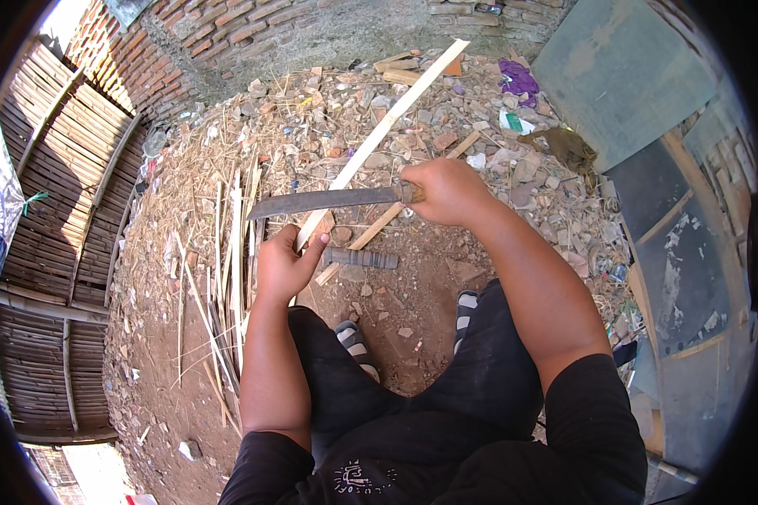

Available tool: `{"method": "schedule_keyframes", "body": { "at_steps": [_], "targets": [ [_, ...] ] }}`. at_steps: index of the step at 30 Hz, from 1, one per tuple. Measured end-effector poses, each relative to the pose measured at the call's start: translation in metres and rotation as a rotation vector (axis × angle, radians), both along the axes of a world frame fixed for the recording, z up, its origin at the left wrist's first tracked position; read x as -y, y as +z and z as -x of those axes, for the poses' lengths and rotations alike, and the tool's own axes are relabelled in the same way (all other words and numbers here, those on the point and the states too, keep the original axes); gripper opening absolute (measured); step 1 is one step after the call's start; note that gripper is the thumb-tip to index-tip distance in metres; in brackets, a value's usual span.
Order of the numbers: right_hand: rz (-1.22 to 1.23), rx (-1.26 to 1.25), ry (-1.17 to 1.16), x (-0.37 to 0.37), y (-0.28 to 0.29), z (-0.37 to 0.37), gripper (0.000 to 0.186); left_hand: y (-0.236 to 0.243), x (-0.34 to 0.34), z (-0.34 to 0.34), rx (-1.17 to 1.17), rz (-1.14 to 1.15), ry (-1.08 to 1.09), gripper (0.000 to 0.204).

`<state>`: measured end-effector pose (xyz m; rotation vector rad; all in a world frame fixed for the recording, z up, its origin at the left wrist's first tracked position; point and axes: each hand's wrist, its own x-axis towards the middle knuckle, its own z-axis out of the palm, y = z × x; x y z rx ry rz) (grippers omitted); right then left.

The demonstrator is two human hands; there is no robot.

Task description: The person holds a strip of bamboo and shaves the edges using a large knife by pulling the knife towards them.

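Note:
My right hand (pixel 453 192) is closed round the handle of a machete (pixel 337 199). Its long dark blade reaches leftward, tip at the far left, and lies across or just above a pale bamboo strip (pixel 400 109); I cannot tell whether they touch. Close to its lower end, my left hand (pixel 285 265) grips this strip, thumb raised along it. The strip slants up and away to the right, toward the brick wall. Below the blade, on the ground, lies a dark ribbed piece like a machete sheath (pixel 362 257), partly behind my left hand.
Several thin split strips (pixel 232 244) lie on the ground at left. Rubble and dry straw (pixel 269 126) cover the ground up to a brick wall (pixel 244 34). A slatted bamboo panel (pixel 67 168) stands at left. Grey-green boards (pixel 623 76) lean at right. A purple cloth (pixel 518 80) lies far right.

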<state>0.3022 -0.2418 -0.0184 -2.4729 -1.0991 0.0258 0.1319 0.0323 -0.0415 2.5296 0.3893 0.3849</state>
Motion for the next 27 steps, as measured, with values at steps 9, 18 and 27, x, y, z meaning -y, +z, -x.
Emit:
{"method": "schedule_keyframes", "body": {
  "at_steps": [9,18,27],
  "targets": [
    [0.042,0.008,-0.053,0.012,0.009,-0.007,0.035,0.001,-0.001,0.002,0.001,0.003,0.008,0.041],
    [-0.161,-0.052,-0.358,0.033,0.010,-0.024,0.045,0.003,0.002,0.001,0.023,-0.036,-0.009,0.042],
    [-0.045,0.044,-0.071,0.003,0.003,-0.005,0.030,0.000,0.004,-0.001,0.018,-0.020,-0.007,0.041]
  ]
}}
